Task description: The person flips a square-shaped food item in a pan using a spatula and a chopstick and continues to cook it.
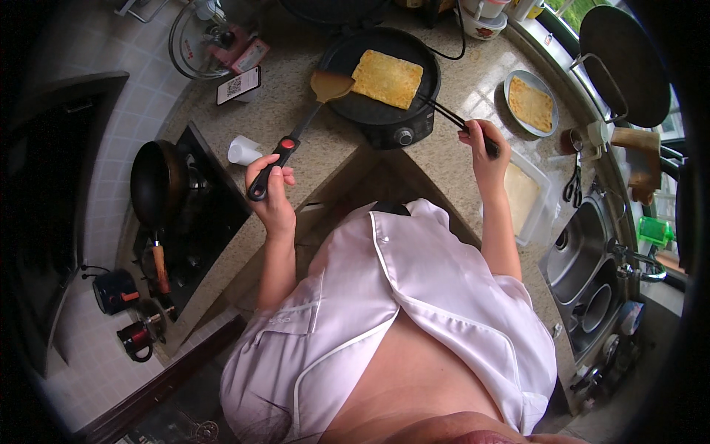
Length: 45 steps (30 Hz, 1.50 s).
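Note:
My left hand (273, 188) grips the black handle of a spatula (305, 119), whose tan blade reaches over the left side of a round electric griddle (383, 119). In the griddle lies a browned, square flatbread (388, 79), and the spatula's blade is at its left edge. My right hand (488, 147) holds a pair of black chopsticks (449, 115). Their tips are at the flatbread's lower right corner; whether they pinch it cannot be told. A second flatbread (531, 104) rests on a grey plate (507, 89) to the right.
A plastic container (546, 194) with pale sheets sits beside my right forearm. Scissors (573, 183) lie near the steel sink (574, 233). On the left are a white cup (243, 151), a propped phone (238, 86) and a wok (158, 183) on the hob. A black cord (463, 41) runs behind the griddle.

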{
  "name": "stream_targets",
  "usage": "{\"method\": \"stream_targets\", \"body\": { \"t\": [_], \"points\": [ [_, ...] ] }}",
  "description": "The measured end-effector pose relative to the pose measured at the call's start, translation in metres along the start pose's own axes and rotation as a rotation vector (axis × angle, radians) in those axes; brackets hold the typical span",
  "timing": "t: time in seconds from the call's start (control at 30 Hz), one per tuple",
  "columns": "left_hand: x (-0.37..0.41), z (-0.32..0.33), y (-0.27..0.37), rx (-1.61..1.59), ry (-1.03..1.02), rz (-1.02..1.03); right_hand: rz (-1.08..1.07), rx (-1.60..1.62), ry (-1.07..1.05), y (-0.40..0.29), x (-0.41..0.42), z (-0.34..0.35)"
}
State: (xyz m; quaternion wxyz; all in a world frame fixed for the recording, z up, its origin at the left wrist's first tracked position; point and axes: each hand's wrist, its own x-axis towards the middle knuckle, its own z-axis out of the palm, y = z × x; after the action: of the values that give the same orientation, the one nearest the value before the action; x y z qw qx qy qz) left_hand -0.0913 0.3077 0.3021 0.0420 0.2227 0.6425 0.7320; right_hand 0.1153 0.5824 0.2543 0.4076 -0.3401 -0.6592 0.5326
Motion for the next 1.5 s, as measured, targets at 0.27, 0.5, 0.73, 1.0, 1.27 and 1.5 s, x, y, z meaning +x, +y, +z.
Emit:
{"method": "stream_targets", "body": {
  "t": [0.27,0.5,0.73,1.0,1.27,1.5],
  "points": [
    [0.015,-0.019,-0.004,0.007,-0.034,0.002,-0.117,-0.211,0.087,0.013,0.022,0.022],
    [0.029,-0.028,-0.005,-0.008,-0.049,-0.027,-0.141,-0.293,0.114,0.023,0.047,0.044],
    [0.041,-0.039,-0.008,-0.007,-0.084,-0.025,-0.177,-0.299,0.097,0.030,0.066,0.064],
    [0.049,-0.047,-0.006,0.029,-0.098,-0.022,-0.151,-0.236,0.043,0.036,0.107,0.080],
    [0.049,-0.053,-0.007,0.033,-0.056,-0.002,-0.390,-0.348,-0.115,0.008,0.115,0.131],
    [0.045,-0.054,-0.004,0.037,-0.026,0.006,-0.520,-0.346,-0.367,0.009,0.119,0.170]
  ]
}}
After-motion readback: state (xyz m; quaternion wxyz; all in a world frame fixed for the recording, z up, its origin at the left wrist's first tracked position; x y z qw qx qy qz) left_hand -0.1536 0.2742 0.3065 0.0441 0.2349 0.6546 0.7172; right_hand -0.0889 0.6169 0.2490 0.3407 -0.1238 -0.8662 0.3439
